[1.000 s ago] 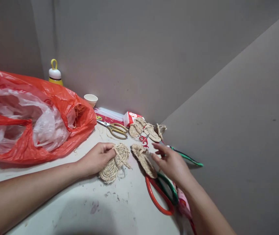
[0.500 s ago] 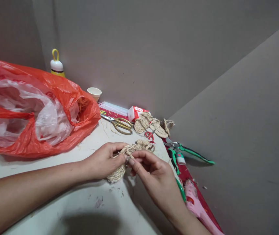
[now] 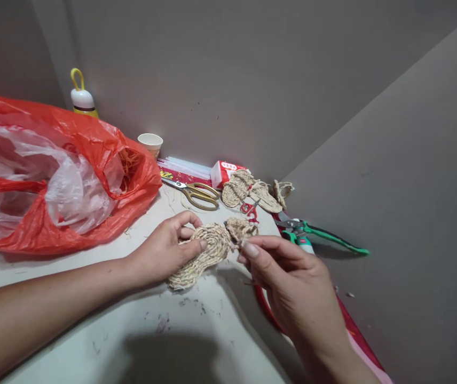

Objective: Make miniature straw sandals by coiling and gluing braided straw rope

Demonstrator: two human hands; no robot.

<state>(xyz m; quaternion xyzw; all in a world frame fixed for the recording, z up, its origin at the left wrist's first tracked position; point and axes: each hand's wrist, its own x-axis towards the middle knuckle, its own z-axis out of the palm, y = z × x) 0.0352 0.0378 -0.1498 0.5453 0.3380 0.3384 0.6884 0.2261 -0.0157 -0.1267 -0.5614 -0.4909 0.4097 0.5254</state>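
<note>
My left hand [image 3: 162,248] grips a small woven straw sole [image 3: 212,245], thumb on top and fingers behind its far edge. The sole is long and rounded, made of coiled straw cord, and is held just above the table. At its right end my right hand [image 3: 296,282] is closed in a pinch on a bit of straw cord [image 3: 235,246]; the exact grip is partly hidden by the fingers. Just beyond the fingertips lies a bunched, woven straw piece [image 3: 239,227]. Small red-handled scissors [image 3: 250,209] rest behind it.
Gold-handled scissors [image 3: 201,196], more woven straw pieces [image 3: 266,195] and a red-white box [image 3: 221,173] lie at the back. A red plastic bag [image 3: 140,200] fills the left, near a paper cup [image 3: 150,143] and bottle [image 3: 83,100]. Green-handled pruning shears [image 3: 332,236] lie right, beside the wall.
My right hand has moved right, away from the sole's middle to beyond its right end. The sole has turned its coiled face into view, with my left thumb lying on it.
</note>
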